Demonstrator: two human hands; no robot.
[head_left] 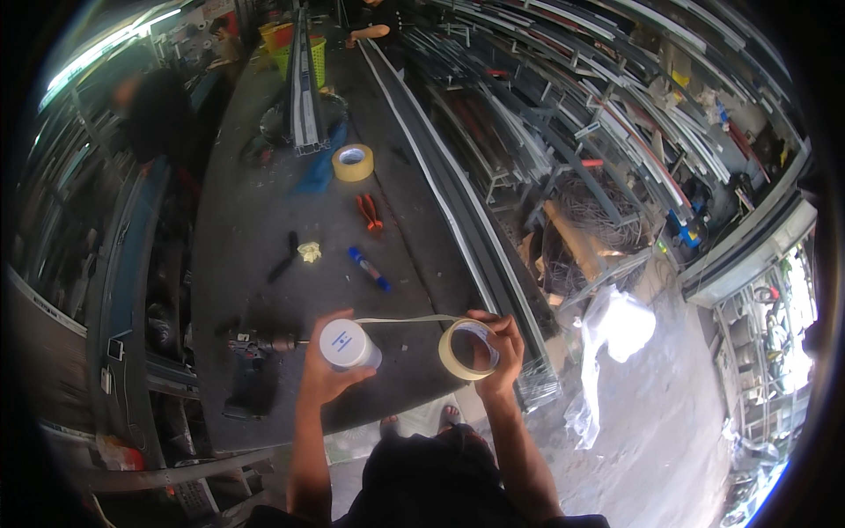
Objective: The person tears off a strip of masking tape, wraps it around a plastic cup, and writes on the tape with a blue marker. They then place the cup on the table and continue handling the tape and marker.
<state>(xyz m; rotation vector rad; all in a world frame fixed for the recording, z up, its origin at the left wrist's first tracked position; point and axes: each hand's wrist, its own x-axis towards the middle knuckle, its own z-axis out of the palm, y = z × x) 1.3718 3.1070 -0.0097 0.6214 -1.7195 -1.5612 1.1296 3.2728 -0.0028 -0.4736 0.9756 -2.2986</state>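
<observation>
My left hand [319, 377] is wrapped around a white cylindrical container [346, 341] with a round lid facing up. In my right hand [505, 354] is a roll of pale yellow tape [450, 354], gripped by its ring with fingers over the outer side and into the core. A narrow strip of tape [400, 319] stretches between the roll and the far side of the container. Both hands are above the near end of the dark table [396, 387]. Beside my left hand lies a cordless drill [257, 341], its bit pointing toward the hand.
On the table lie a blue marker [369, 269], crumpled pale paper [309, 253], red-handled pliers [370, 214] and another tape roll [355, 172]. Long metal profiles [444, 194] run along the right edge. A person's hand [352, 40] touches the far end. Clear plastic [591, 374] lies on the right floor.
</observation>
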